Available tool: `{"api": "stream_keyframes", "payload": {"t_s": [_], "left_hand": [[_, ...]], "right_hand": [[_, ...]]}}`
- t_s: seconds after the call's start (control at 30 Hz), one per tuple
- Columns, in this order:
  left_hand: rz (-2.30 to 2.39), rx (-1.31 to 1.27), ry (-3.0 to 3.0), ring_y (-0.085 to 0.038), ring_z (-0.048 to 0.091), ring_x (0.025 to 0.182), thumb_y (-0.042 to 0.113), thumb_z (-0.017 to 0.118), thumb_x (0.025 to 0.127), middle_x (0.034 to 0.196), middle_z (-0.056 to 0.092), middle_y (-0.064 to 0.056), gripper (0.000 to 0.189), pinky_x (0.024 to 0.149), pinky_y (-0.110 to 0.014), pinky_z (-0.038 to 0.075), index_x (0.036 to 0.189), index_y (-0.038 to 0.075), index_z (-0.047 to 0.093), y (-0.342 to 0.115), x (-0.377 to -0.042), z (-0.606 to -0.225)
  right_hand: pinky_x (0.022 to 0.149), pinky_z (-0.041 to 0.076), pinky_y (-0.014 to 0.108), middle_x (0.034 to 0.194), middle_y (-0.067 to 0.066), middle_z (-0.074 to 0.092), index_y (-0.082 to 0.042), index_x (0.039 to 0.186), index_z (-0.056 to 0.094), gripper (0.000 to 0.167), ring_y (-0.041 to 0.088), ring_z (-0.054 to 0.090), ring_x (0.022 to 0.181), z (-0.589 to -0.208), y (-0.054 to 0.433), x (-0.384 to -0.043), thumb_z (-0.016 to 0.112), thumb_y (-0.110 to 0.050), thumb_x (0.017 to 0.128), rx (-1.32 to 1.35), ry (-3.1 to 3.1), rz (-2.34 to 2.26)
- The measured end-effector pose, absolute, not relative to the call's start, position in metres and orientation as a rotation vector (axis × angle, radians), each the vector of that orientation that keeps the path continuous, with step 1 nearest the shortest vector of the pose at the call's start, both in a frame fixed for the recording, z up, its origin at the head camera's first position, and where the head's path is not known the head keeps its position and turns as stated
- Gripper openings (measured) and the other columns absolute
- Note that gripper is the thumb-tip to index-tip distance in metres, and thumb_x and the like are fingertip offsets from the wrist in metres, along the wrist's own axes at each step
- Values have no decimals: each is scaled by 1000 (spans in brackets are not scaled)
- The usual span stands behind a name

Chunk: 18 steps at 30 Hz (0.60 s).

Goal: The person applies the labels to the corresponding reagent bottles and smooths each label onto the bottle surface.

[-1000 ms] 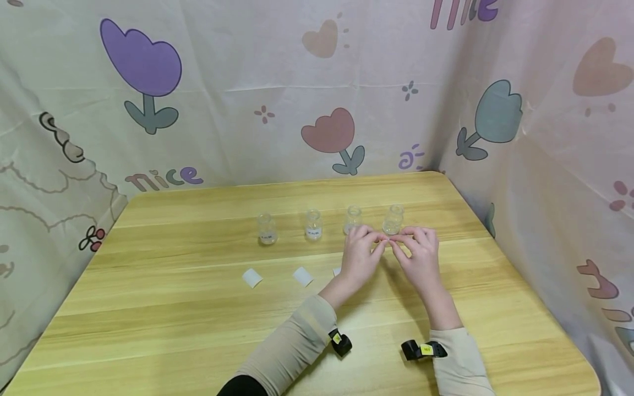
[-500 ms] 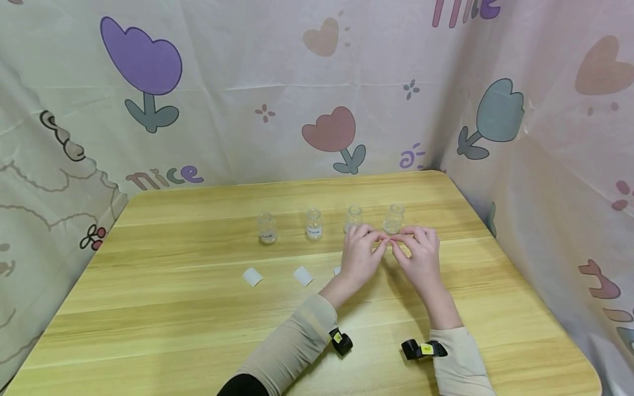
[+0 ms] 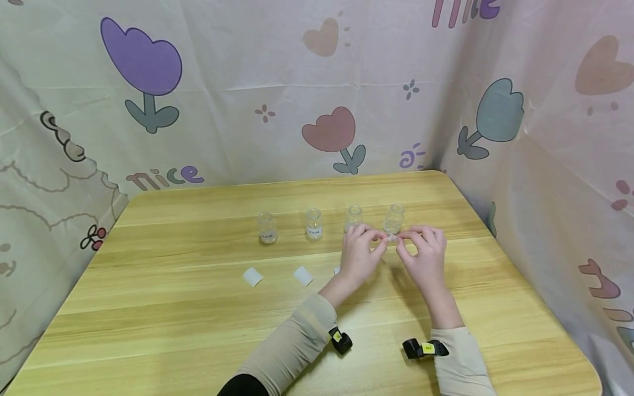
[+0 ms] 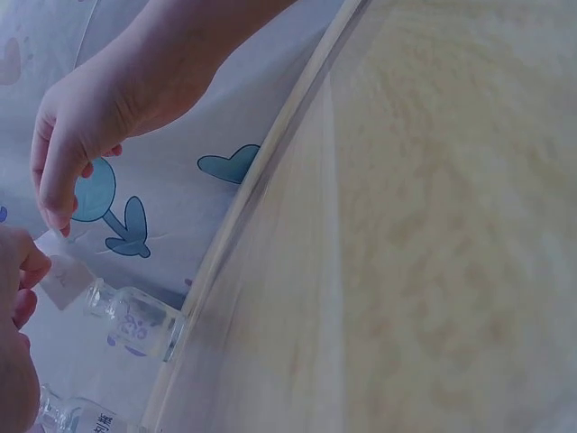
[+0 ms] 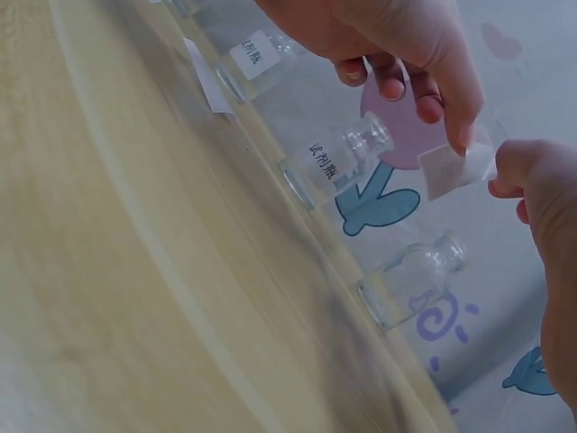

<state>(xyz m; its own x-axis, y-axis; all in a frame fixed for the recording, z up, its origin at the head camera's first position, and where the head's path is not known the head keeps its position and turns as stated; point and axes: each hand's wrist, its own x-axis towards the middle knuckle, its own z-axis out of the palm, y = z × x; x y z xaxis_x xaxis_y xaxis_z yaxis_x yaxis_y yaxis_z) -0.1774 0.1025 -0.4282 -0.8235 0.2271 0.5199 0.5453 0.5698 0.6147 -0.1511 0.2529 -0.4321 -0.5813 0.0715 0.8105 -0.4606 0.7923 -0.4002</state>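
Note:
My left hand [image 3: 358, 256] pinches a small white label [image 5: 442, 173] between thumb and index finger. At the label's other edge, the fingertips of my right hand [image 3: 424, 257] pinch a thin translucent part of it. The label is held up in the air between the two hands. Just beyond it stands a plain clear glass bottle [image 3: 394, 218], the rightmost of a row. Left of that one, a glass bottle [image 5: 334, 162] with dark printed characters is partly covered by my left hand in the head view.
Two more small glass bottles with white labels, one at the far left [image 3: 267, 228] and one beside it [image 3: 314, 224], continue the row. Nearer me lie white paper squares, one at left [image 3: 252, 276], one in the middle [image 3: 303, 276], another partly behind my left wrist. A printed cloth [image 3: 238, 66] hangs behind the table.
My right hand has moved slightly right, away from the left fingertips, and the white label now shows between them. My left hand has stayed almost where it was.

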Motion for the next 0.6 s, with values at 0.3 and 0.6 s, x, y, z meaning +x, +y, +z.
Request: {"api": "stream_keyframes", "payload": {"t_s": [0.3, 0.6], "left_hand": [[-1242, -573, -2401, -13, 51, 92, 23, 68, 85, 91, 63, 4, 10, 89, -30, 38, 90, 17, 74, 101, -179, -431], [-1144, -550, -2414, -13, 47, 90, 27, 70, 85, 97, 66, 5, 10, 86, -29, 35, 90, 19, 73, 98, -180, -426]], "right_hand": [[85, 28, 45, 86, 19, 62, 3, 76, 69, 5, 38, 44, 88, -435, 261, -153, 68, -1, 73, 206, -2027, 785], [85, 27, 45, 84, 20, 60, 3, 76, 68, 5, 40, 44, 88, -434, 266, -154, 67, -1, 73, 166, -1987, 789]]}}
